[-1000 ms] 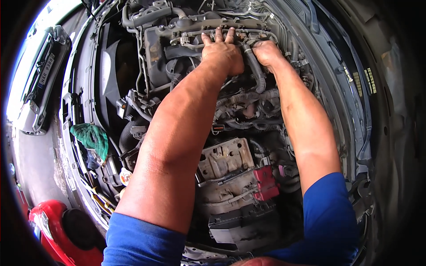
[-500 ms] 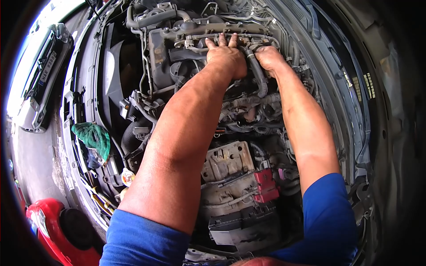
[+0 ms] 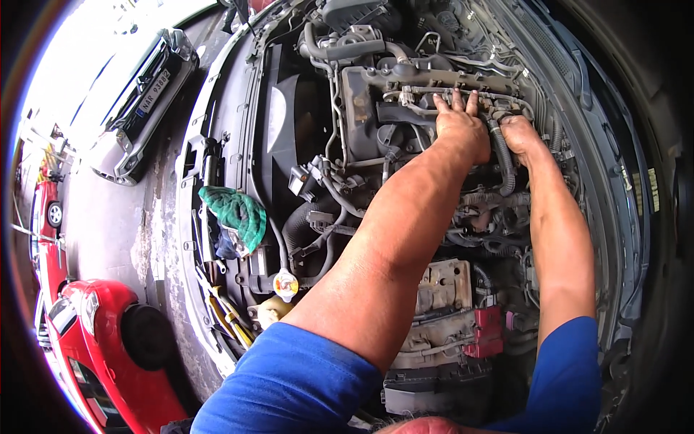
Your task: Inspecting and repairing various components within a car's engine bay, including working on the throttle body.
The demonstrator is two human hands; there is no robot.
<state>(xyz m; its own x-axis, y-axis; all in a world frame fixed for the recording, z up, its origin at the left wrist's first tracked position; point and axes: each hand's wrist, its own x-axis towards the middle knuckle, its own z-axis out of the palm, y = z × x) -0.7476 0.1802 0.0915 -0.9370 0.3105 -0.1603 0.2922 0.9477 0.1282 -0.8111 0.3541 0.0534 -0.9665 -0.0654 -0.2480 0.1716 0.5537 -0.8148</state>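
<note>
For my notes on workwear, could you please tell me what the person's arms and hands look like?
The left sleeve and right sleeve are short and plain blue. The left hand and right hand are ungloved, and no watch or bracelet shows.

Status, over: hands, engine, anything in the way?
Left hand spread over engine. Right hand curled at engine, grip hidden. Ribbed hose runs between them. Green rag well clear of both hands.

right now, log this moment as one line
left hand: spread over engine | right hand: beside ribbed hose, grip unclear | green cloth: left of engine
</note>
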